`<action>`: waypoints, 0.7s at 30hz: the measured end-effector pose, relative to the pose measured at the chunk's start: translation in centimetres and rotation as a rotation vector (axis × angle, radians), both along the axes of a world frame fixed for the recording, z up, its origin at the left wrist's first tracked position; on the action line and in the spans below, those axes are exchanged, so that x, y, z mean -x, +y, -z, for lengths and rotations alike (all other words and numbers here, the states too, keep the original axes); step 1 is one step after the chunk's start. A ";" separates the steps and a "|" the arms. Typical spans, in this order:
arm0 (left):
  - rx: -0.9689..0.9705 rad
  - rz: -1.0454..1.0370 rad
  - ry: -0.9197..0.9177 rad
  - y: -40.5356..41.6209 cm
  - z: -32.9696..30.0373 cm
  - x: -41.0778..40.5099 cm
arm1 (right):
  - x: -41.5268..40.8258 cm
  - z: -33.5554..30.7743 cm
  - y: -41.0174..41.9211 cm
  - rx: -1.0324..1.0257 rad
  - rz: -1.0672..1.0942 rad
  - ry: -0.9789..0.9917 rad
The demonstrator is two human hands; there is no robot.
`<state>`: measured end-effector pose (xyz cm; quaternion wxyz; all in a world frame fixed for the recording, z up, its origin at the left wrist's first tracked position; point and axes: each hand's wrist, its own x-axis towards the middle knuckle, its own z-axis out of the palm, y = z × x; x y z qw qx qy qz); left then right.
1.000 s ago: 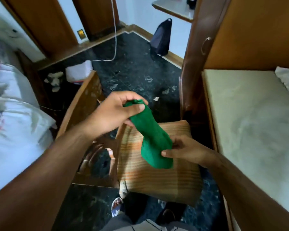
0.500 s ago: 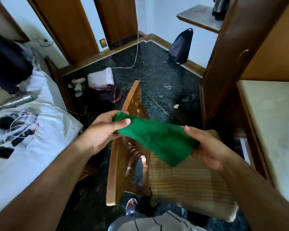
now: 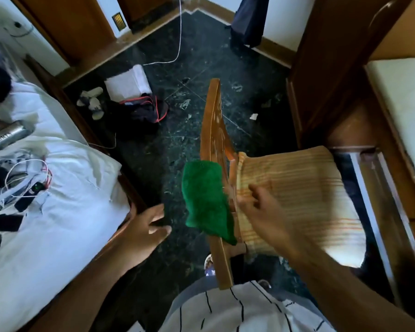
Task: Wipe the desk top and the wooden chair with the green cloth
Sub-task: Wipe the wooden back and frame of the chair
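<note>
The green cloth (image 3: pixel 205 200) hangs draped over the top rail of the wooden chair (image 3: pixel 213 121), on the rail's left side. Neither hand grips it. My left hand (image 3: pixel 149 227) hovers just left of the cloth, fingers apart and empty. My right hand (image 3: pixel 264 209) is blurred, fingers spread, on the seat side of the backrest above the striped cushion (image 3: pixel 302 185). The pale desk top (image 3: pixel 405 99) lies at the far right, beyond the chair.
A bed with white sheets (image 3: pixel 58 212) fills the left, with cables, a phone and a steel bottle (image 3: pixel 5 137) on it. Clothes, slippers and a white cable lie on the dark floor (image 3: pixel 168 144). A wooden cabinet (image 3: pixel 333 68) stands behind the chair. A backpack (image 3: pixel 247 22) leans at the far wall.
Both hands held the cloth stretched between them; now it hangs on the chair back and both hands have let go. The view has turned left and down.
</note>
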<state>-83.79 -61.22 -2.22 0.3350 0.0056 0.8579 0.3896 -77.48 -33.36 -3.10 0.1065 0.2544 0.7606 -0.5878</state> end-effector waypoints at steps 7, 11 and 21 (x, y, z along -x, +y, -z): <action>-0.060 0.123 0.633 10.9 -4.0 9.1 | 3.8 -0.6 -7.2 -0.131 -0.054 0.115; 0.218 0.466 0.604 19.0 -2.8 15.7 | 6.8 -1.5 -7.2 -0.329 -0.040 0.059; 0.323 0.501 0.726 20.0 0.2 16.1 | -4.0 0.0 -6.6 -0.099 -0.422 0.073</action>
